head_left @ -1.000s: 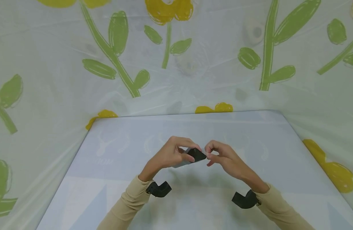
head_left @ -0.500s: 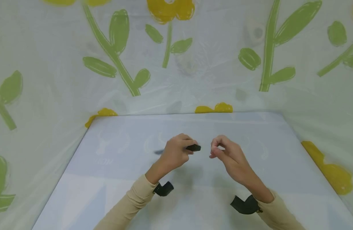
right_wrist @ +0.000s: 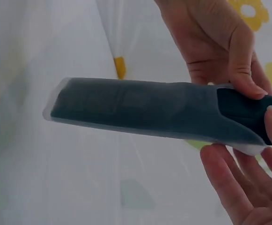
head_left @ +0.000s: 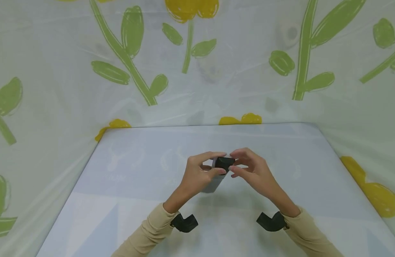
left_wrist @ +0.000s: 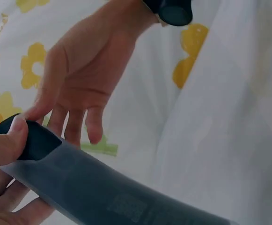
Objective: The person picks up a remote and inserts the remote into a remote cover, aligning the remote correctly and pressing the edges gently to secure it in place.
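Observation:
A long dark slab-like object in a frosted translucent sleeve (right_wrist: 140, 108) is held in the air between both hands. Its bare dark end (head_left: 224, 163) sticks out of the sleeve at a slant. My left hand (head_left: 199, 176) grips it near the sleeve's mouth, thumb on the near side and index finger on the far side. With thumb and fingertips, my right hand (head_left: 253, 175) pinches the dark end. In the left wrist view faint print shows on the sleeved body (left_wrist: 126, 206); the object's exact kind cannot be told.
A pale table (head_left: 136, 214) with faint printed patterns lies below the hands. A white curtain (head_left: 236, 78) with green leaves and yellow flowers hangs along the back and sides. Dark wrist cameras (head_left: 185, 223) sit at both cuffs.
The left hand has turned the object, so its dark end now faces up and its body slants down toward the person. The right hand, apart from it half a second ago, now meets the dark end.

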`<state>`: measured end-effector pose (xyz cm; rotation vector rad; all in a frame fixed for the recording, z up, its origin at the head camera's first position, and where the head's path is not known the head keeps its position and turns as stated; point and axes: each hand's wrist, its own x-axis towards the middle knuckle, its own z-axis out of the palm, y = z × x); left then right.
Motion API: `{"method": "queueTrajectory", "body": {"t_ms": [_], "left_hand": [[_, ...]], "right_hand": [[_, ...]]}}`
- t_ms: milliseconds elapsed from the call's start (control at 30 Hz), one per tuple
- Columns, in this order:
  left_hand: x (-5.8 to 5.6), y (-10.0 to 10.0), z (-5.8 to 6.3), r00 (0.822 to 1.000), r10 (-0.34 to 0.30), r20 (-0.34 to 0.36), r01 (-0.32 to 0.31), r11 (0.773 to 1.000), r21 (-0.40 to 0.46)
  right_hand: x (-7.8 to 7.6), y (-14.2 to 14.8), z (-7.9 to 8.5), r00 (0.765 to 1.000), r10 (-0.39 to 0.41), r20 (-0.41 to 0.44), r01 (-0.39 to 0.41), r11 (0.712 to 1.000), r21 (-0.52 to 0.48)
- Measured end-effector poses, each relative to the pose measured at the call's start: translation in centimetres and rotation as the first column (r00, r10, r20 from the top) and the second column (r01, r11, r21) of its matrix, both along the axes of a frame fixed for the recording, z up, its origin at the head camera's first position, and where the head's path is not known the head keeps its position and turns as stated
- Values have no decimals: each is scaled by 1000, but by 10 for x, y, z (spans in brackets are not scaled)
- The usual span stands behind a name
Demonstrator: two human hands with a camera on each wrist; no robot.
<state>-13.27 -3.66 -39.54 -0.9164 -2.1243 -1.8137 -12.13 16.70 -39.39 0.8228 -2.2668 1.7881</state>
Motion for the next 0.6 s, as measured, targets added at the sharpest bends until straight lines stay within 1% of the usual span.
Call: {"method": "queueTrajectory", "body": {"t_ms": [67, 133, 200, 267, 333, 400, 467, 533, 600], "left_hand": [[2, 1, 1, 999, -19, 31, 18, 999, 44], [4, 2, 3, 998, -36, 44, 32, 996, 78], [7, 2, 5, 998, -51, 41, 46, 994, 101], [10, 2, 10, 998, -57, 25, 55, 993, 106], [13, -1, 17, 998, -56, 0, 56, 994, 92], [16, -3, 24, 998, -59, -9, 60, 996, 59], [16, -6, 27, 998, -66, -9, 66, 998, 19], [14, -8, 26, 997, -71, 10, 71, 997, -7], [11, -9, 21, 997, -68, 29, 69, 998, -14]], "right_hand": [[-1, -1, 0, 1000, -5, -29, 5, 1000, 1], [-2, -1, -1, 998, -27, -64, 26, 1000, -3], [-1, -2, -2, 996, -35, -87, 33, 999, -23], [0, -4, -2, 995, -32, -97, 28, 998, -49], [1, -4, -3, 994, -40, -104, 34, 997, -66], [1, -5, -4, 993, -49, -104, 41, 996, -78], [2, -5, -4, 994, -55, -98, 46, 995, -92], [2, -5, -5, 995, -54, -87, 45, 994, -103], [3, -5, -5, 996, -45, -75, 37, 994, -105]]}}
